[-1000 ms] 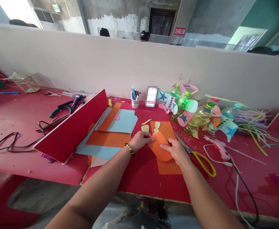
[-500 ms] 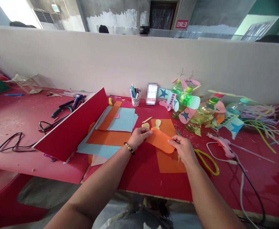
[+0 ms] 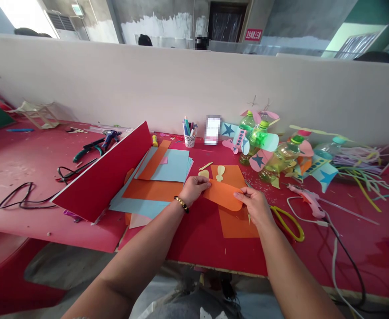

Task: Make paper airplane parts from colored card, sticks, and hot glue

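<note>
An orange paper piece (image 3: 223,195) with rounded right corners is held up above the red table. My left hand (image 3: 194,191) pinches its left end, and a beaded bracelet circles that wrist. At the right end, my right hand (image 3: 252,203) grips the same piece between thumb and fingers. Beneath it lies a larger orange sheet (image 3: 237,226), partly covered by my hands. A pale yellow paper cutout (image 3: 220,173) rests on that sheet's far part. Yellow-handled scissors (image 3: 289,223) lie beside my right forearm, their blades mostly hidden.
Blue and orange paper sheets (image 3: 173,164) are stacked at left, by an upright red board (image 3: 108,177). A pen cup (image 3: 189,140) and a phone (image 3: 212,130) stand at the back. Decorated plastic bottles (image 3: 282,159) and a pink glue gun (image 3: 309,201) with cables occupy the right.
The orange piece has turned slightly in my hands, its right end a little higher and its face more level. Both hands keep their grip. The view has shifted slightly.
</note>
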Demonstrator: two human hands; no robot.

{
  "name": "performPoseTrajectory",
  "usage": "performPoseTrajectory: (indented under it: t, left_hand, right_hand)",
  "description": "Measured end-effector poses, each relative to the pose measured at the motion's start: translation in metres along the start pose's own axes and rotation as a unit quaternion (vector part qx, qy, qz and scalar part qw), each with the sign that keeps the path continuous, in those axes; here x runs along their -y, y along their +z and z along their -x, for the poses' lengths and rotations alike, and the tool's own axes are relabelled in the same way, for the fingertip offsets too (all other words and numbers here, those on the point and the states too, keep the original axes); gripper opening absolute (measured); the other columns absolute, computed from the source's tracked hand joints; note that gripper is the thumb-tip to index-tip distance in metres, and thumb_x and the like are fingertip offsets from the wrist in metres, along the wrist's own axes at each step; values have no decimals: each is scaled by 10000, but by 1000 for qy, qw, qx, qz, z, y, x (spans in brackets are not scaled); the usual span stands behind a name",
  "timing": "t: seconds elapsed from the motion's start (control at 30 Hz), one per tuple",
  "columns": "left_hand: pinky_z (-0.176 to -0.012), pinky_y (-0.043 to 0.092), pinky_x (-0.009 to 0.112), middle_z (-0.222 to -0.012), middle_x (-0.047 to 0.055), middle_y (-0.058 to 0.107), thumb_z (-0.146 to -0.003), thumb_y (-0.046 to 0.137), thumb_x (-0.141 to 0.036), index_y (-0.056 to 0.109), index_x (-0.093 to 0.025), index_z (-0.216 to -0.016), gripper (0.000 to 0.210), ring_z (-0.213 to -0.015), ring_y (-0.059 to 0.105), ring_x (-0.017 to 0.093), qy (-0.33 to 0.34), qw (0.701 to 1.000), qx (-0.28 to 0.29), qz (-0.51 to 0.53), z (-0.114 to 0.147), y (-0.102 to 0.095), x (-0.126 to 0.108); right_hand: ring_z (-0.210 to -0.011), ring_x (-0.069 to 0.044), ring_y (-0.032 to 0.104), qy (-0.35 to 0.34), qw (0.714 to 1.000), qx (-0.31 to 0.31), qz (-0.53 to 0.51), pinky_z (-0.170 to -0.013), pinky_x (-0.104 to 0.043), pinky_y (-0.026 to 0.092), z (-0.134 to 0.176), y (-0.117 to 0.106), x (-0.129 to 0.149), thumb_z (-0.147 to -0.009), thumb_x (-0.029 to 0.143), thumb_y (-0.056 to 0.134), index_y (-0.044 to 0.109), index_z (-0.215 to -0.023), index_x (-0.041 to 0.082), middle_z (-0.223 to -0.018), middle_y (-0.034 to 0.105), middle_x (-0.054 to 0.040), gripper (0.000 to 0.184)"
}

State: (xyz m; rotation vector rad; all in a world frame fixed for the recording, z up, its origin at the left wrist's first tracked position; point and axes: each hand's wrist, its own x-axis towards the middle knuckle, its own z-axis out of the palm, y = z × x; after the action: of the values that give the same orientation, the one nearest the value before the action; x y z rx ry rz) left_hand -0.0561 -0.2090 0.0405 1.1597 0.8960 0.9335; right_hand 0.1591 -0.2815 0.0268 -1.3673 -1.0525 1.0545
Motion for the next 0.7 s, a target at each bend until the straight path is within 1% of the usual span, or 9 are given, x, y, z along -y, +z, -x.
performPoseTrajectory:
  t: [0.1, 0.2, 0.33, 0.5, 0.7]
  left_hand:
    - [-537, 381, 227, -630, 10, 605, -579, 760, -376, 637, -119, -717, 317, -562, 521, 105, 1, 1000, -11, -10, 0, 0, 0]
    - [-520, 366, 220, -615, 5, 598, -597, 753, -399, 632, -123, -692, 317, -546, 508, 98, 8, 999, -23, -26, 0, 0, -1]
    - [-537, 384, 222, -629, 13, 609, -568, 780, -412, 623, -122, -666, 344, -568, 525, 102, 8, 1000, -28, 12, -1, 0, -2]
    - [-509, 372, 214, -589, -4, 586, -555, 796, -406, 588, -130, -642, 356, -522, 504, 87, -2, 997, -51, 53, -1, -2, -3]
    - [-531, 414, 234, -598, 2, 589, -574, 785, -392, 581, -137, -653, 336, -549, 544, 110, -3, 997, -45, 60, 0, -1, -3]
  right_hand:
    - [-538, -120, 510, -10, 1000, -10, 17, -523, -232, 384, -1, -1, -4, -621, 418, 772, 651, -720, 169, -602, 608, 20, 294]
    - [-541, -121, 508, -20, 999, -13, 33, -523, -234, 379, -1, 0, -3, -630, 426, 764, 657, -714, 170, -604, 610, 21, 290]
    - [-521, -121, 499, -20, 999, -21, 20, -496, -234, 377, 2, 2, 5, -642, 428, 755, 658, -741, 175, -584, 606, 25, 289]
    - [-576, -124, 541, -23, 1000, 12, -6, -516, -222, 413, 6, 4, 12, -645, 368, 770, 650, -754, 169, -689, 671, -11, 257]
    - [-506, -101, 498, -28, 999, -26, -13, -489, -215, 411, 5, 3, 7, -648, 352, 764, 654, -708, 167, -581, 619, 17, 224]
